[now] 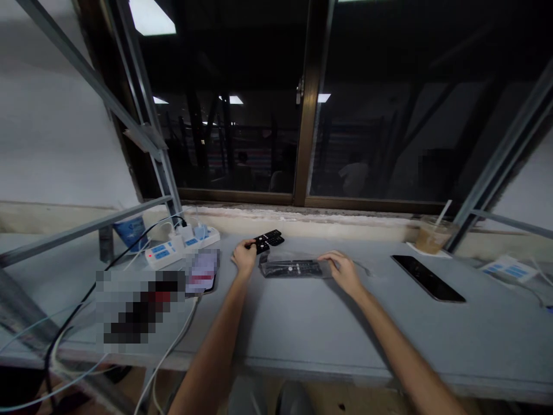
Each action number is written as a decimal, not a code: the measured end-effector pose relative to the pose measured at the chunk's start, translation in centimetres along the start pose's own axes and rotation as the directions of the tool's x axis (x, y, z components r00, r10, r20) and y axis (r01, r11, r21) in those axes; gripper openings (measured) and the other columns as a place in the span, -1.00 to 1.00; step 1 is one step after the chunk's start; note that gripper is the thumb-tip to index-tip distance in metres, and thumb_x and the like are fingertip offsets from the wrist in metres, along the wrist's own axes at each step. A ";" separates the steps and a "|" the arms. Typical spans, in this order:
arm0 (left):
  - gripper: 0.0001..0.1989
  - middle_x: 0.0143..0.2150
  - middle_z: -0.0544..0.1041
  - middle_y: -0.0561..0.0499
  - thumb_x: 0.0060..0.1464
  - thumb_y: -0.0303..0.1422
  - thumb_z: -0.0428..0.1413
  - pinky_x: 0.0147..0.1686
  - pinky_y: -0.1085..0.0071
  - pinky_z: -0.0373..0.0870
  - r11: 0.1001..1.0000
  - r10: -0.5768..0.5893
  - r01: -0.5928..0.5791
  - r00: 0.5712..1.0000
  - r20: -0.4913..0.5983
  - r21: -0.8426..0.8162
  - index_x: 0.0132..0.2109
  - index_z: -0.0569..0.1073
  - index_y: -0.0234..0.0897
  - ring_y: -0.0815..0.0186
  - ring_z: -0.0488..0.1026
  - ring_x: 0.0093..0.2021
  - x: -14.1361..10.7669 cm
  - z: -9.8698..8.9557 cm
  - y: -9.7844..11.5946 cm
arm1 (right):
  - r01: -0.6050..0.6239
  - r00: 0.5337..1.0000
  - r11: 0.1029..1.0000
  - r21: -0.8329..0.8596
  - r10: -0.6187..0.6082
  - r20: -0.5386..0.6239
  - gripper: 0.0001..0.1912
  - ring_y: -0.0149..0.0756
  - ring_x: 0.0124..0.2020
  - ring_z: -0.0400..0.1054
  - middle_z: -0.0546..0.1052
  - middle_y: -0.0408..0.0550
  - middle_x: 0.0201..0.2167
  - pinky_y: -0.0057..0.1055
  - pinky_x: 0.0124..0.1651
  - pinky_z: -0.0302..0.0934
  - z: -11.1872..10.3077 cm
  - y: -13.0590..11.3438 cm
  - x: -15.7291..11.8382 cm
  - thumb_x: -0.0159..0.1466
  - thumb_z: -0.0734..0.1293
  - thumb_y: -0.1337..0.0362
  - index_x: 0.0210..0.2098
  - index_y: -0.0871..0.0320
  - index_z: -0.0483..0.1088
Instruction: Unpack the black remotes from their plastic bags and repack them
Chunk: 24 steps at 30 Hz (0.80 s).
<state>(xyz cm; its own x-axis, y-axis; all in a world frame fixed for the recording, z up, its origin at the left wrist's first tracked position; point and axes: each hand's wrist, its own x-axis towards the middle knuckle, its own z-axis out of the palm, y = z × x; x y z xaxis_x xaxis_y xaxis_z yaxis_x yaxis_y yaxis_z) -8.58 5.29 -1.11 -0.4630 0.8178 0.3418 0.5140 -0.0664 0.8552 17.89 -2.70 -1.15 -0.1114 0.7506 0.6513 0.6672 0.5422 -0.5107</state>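
On the grey desk lies a black remote control (298,268) inside a clear plastic bag (270,262). My right hand (343,272) is at the bag's right end, thumb and fingers pinched on the film. Behind and to the left, black remote controls (275,237) lie close together, partly overlapping. My left hand (244,256) has its fingers closed on the left end of the nearest one; the palm hides part of that end.
Left are a white power strip (184,246) with plugs and cables, a lit phone (202,271) and a blue cup (129,231). Right are a dark tablet or phone (427,278), a drink cup with a straw (433,236) and another power strip (510,268). Metal frame posts flank the desk.
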 end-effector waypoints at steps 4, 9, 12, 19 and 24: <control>-0.65 -0.05 0.41 -0.18 -0.10 -0.23 0.14 -0.01 0.18 0.13 0.922 0.050 -0.088 0.993 0.111 0.377 -0.12 0.45 -0.25 0.05 0.28 0.02 -0.9 -0.3 0.4 | 0.050 0.999 0.998 0.043 -0.050 0.000 -0.66 -0.27 -0.27 0.38 0.53 -0.07 -0.35 -0.32 -0.15 0.21 0.0 0.1 -0.1 0.10 0.09 0.48 -0.38 0.11 0.46; -0.50 -0.02 0.35 -0.23 -0.09 -0.11 0.14 -0.07 0.23 0.17 0.844 0.040 -0.125 0.984 0.172 0.522 -0.02 0.38 -0.29 0.04 0.26 0.02 -1.2 -0.2 0.5 | 0.040 0.999 0.996 0.077 -0.041 0.018 -0.65 -0.28 -0.27 0.39 0.53 -0.08 -0.35 -0.34 -0.15 0.21 0.1 0.1 -0.1 0.09 0.09 0.50 -0.40 0.10 0.47; -0.55 -0.05 0.38 -0.23 -0.06 -0.14 0.12 -0.06 0.24 0.18 0.838 0.031 -0.146 0.974 0.223 0.525 -0.05 0.40 -0.31 0.04 0.26 0.03 -0.9 -0.3 0.5 | 0.031 0.999 0.995 0.096 -0.035 0.036 -0.68 -0.28 -0.26 0.39 0.53 -0.09 -0.35 -0.35 -0.14 0.21 0.3 0.1 0.0 0.12 0.10 0.46 -0.40 0.10 0.47; -0.63 -0.12 0.43 -0.16 -0.12 -0.32 0.17 -0.16 0.36 0.30 0.914 0.072 -0.153 0.973 0.220 0.376 -0.10 0.44 -0.32 0.20 0.42 -0.17 -0.3 -0.8 0.5 | -0.074 0.995 0.985 0.153 0.062 0.081 -0.76 -0.24 -0.21 0.41 0.55 -0.06 -0.27 -0.30 -0.08 0.22 0.8 -0.1 -0.2 0.18 0.17 0.30 -0.29 0.11 0.47; -0.70 -0.22 0.42 -0.08 -0.18 -0.45 0.18 -0.26 0.42 0.35 0.947 0.186 -0.212 0.974 0.126 0.242 -0.19 0.46 -0.34 0.27 0.44 -0.29 -0.1 -1.2 1.2 | -0.134 0.988 0.973 0.186 0.118 0.096 -0.75 -0.23 -0.16 0.40 0.55 -0.04 -0.23 -0.28 -0.03 0.21 0.8 -0.5 -0.2 0.17 0.19 0.26 -0.26 0.12 0.47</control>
<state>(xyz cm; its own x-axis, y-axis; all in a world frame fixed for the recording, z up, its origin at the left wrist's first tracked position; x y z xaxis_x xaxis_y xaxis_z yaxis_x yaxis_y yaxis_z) -8.78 4.43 0.38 -0.2644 0.8568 0.4427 0.7593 -0.0981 0.6433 16.99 -2.83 -1.43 -0.1021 0.8418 0.5301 0.5275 0.4976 -0.6885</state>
